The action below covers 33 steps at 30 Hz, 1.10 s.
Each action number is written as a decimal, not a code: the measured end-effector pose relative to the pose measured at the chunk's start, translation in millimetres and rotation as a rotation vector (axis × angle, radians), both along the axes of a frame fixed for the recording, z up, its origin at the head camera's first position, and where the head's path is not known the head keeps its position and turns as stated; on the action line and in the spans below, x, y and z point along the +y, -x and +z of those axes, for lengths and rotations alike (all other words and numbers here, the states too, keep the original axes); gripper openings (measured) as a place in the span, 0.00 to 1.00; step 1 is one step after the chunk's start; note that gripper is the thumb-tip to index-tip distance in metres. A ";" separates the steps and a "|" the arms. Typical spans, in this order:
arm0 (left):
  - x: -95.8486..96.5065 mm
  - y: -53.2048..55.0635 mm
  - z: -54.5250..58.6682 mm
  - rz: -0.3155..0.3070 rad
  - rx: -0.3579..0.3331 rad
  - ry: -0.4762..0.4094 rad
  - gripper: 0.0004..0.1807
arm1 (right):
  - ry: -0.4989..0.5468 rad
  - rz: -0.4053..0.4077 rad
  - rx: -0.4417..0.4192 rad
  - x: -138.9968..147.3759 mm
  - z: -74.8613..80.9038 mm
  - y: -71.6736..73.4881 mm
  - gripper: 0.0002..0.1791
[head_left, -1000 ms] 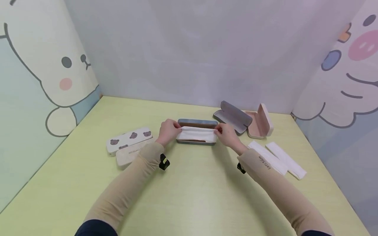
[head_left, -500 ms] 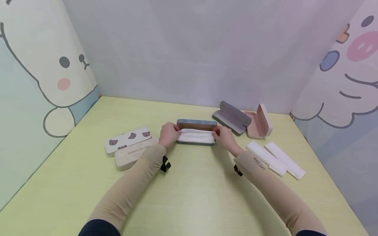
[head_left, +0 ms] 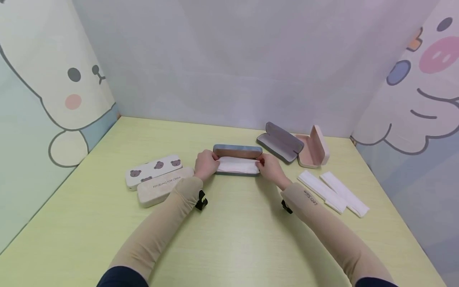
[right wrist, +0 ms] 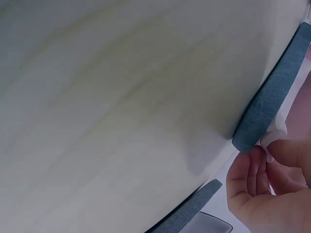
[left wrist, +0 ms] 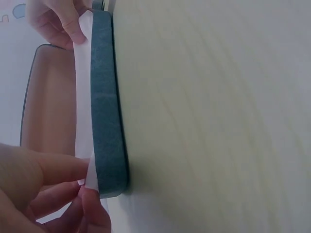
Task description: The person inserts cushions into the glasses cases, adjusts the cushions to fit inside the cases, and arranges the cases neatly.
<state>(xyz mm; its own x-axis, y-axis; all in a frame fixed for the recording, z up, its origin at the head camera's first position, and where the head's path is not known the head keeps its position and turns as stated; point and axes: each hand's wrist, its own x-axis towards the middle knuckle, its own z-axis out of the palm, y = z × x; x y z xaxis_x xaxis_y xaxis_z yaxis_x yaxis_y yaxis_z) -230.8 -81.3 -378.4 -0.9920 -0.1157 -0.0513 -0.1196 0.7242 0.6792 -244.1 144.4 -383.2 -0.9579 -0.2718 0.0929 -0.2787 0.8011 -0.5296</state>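
Note:
A blue glasses case [head_left: 238, 150] with a brown lining stands open in the middle of the table, its lid raised at the back. A folded white cloth [head_left: 238, 165] lies along its lower half. My left hand [head_left: 206, 164] pinches the cloth's left end; in the left wrist view a white corner shows between thumb and fingers [left wrist: 63, 167]. At the other end my right hand [head_left: 271, 170] pinches the cloth, and the right wrist view has its bunched tip [right wrist: 274, 138] beside the case's end. The cloth's underside is hidden.
To the left lie a closed bear-print case [head_left: 154, 171] and a closed beige case [head_left: 161, 187], side by side. Behind on the right stand an open grey case [head_left: 281, 143] and an open pink case [head_left: 312, 148]. Two folded white cloths [head_left: 320, 189] lie at the right.
Both hands have lowered the cloth from near the lid into the lower half of the blue case. The gap showing brown lining at its front edge is now covered.

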 end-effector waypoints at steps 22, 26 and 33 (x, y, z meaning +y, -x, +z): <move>-1.9 -4.7 2.3 0.000 0.012 -0.038 0.09 | 0.013 0.018 -0.014 10.5 0.0 2.5 0.15; -4.1 -4.3 1.0 0.002 0.006 -0.040 0.09 | 0.022 0.032 0.017 19.4 -1.6 1.5 0.18; -7.6 -4.6 1.1 -0.003 0.024 -0.024 0.09 | -0.003 0.004 0.003 24.7 4.3 0.7 0.17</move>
<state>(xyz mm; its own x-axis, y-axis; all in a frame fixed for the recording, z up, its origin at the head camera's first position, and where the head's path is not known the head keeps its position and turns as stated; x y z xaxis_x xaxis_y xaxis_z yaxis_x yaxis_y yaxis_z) -226.2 -88.8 -377.2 -0.9933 -0.1117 -0.0300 -0.1007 0.7076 0.6994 -244.8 169.2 -378.9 -0.9566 -0.2755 0.0946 -0.2830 0.8015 -0.5267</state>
